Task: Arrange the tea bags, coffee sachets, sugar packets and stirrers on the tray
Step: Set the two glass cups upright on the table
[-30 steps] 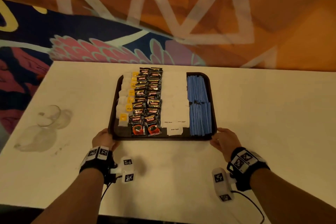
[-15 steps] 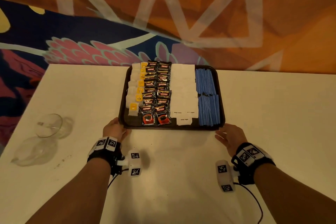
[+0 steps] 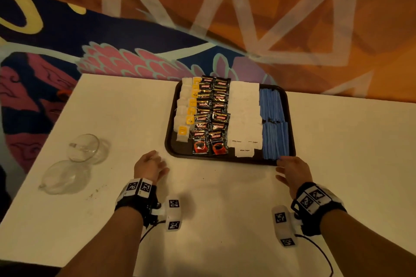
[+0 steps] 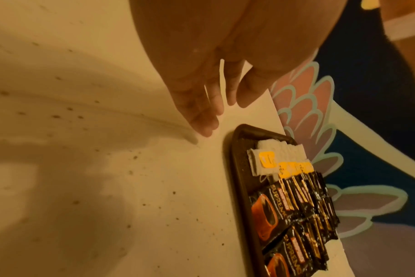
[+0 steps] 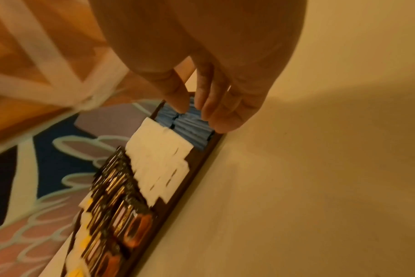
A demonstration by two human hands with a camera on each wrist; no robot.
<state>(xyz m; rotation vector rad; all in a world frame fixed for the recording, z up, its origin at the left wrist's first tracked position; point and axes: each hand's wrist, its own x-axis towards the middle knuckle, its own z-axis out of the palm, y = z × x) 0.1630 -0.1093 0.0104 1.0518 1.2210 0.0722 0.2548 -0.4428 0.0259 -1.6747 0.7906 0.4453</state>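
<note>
Now the dark tray (image 3: 171, 141) sits on the white tabletop (image 3: 337, 153) toward its far edge, filled in 4 columns: tea bags (image 3: 183, 117) at the left, black coffee sachets (image 3: 211, 117), white sugar packets (image 3: 245, 114), then blue stirrers (image 3: 273, 119) at the right. Neither grip holds anything. The left hand (image 3: 149, 165) hovers with relaxed, straight fingers just off the tray's near left corner, apart from it. The right hand (image 3: 292, 170) is likewise loose, its fingertips (image 5: 222, 124) at the tray's near right corner beside the stirrers; contact cannot be told. 2 clear glass pieces (image 3: 74, 162) lie well to the left.
</note>
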